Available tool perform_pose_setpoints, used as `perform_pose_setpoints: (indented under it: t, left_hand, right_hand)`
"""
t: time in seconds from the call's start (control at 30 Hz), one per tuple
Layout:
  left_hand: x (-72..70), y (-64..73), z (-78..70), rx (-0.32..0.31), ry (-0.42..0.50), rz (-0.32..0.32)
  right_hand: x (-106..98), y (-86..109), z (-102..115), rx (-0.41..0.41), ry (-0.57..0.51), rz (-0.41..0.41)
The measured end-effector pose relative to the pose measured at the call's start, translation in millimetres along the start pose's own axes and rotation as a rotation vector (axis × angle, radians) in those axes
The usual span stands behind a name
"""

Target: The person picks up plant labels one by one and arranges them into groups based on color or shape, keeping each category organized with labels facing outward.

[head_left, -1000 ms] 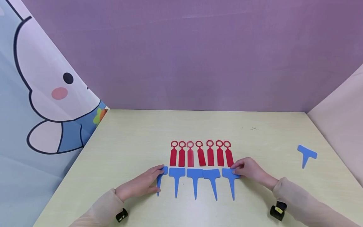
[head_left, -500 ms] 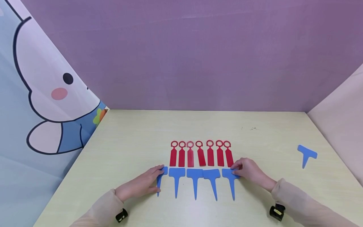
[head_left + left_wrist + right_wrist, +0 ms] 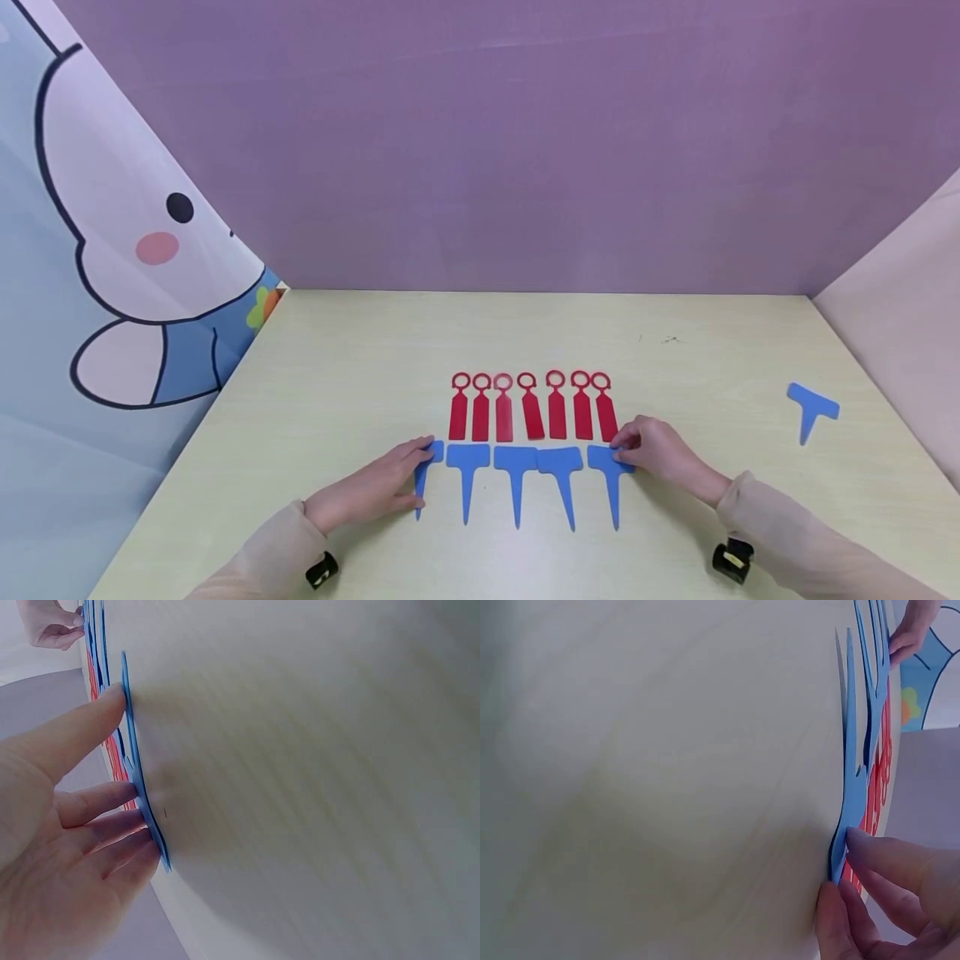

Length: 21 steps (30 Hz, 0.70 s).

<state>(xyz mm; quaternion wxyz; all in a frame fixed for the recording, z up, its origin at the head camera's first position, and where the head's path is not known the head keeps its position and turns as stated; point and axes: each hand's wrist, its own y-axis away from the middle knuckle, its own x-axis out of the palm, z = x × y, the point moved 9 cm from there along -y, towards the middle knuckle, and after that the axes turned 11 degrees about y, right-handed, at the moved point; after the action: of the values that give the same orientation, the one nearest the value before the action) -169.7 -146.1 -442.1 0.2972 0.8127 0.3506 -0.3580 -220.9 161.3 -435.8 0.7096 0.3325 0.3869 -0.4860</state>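
Note:
Several blue T-shaped plant labels lie in a row, points toward me, in the head view. My left hand (image 3: 375, 487) rests on the leftmost label (image 3: 421, 479): fingertips lie on its crossbar and the thumb touches its stem, hiding part of it. In the left wrist view, those fingers look fairly straight along the label (image 3: 141, 784). With thumb and fingertips, my right hand (image 3: 663, 454) pinches the right end of the rightmost label's (image 3: 606, 461) crossbar. The right wrist view shows that label (image 3: 851, 799) edge-on, low over the table. Two middle labels (image 3: 515, 460) meet at their crossbar ends.
Just beyond the blue row, several red ring-topped tags (image 3: 557, 417) stand side by side in their own row. One more blue label (image 3: 813, 404) lies apart at the right, slightly tilted. A purple backdrop (image 3: 540, 167) rises behind the table (image 3: 360, 358).
My right wrist has shifted slightly left, and the tip of the rightmost label has swung a touch left. My left hand stays in place.

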Motion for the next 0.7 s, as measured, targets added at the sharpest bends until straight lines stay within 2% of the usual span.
perform_pose_setpoints:
  t: [0.27, 0.53, 0.7]
  left_hand:
    - [1.1, -0.6, 1.6, 0.002, 0.005, 0.003]
    - [0.5, -0.8, 1.1, 0.0, 0.003, 0.001]
    - [-0.2, -0.8, 0.1, -0.003, -0.007, 0.002]
  right_hand:
    - [1.0, -0.3, -1.9, -0.005, -0.006, -0.003]
    - [-5.5, 2.6, -6.6, 0.018, -0.074, -0.019]
    - [-9.5, 3.8, -8.1, 0.0, -0.101, -0.003]
